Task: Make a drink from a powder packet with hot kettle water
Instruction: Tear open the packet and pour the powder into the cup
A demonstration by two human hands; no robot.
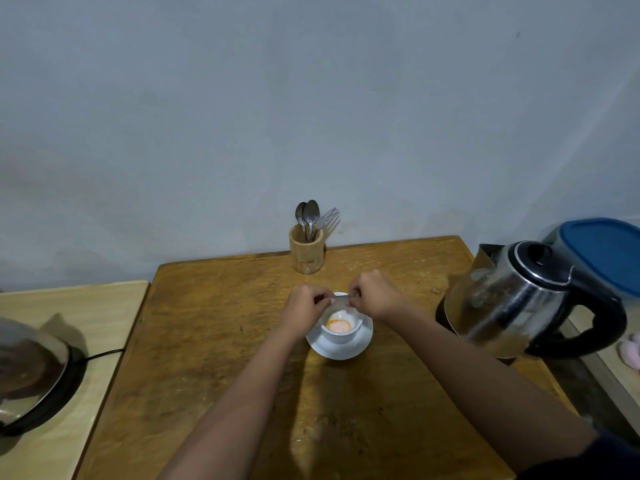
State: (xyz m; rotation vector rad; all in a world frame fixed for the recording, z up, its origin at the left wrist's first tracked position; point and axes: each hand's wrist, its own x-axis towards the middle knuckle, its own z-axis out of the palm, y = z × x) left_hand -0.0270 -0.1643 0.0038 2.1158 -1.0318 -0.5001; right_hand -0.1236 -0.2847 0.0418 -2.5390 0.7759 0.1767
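Packet (341, 297), thin silvery strip, pinched taut in my left grip (304, 308) & right grip (374, 294) over round white cup (341, 332) w/ orange powder (338, 326).

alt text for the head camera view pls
Two hands, left hand and right hand, hold a small packet over a white cup with orange powder inside, on a saucer on a wooden table. A steel kettle stands to the right.
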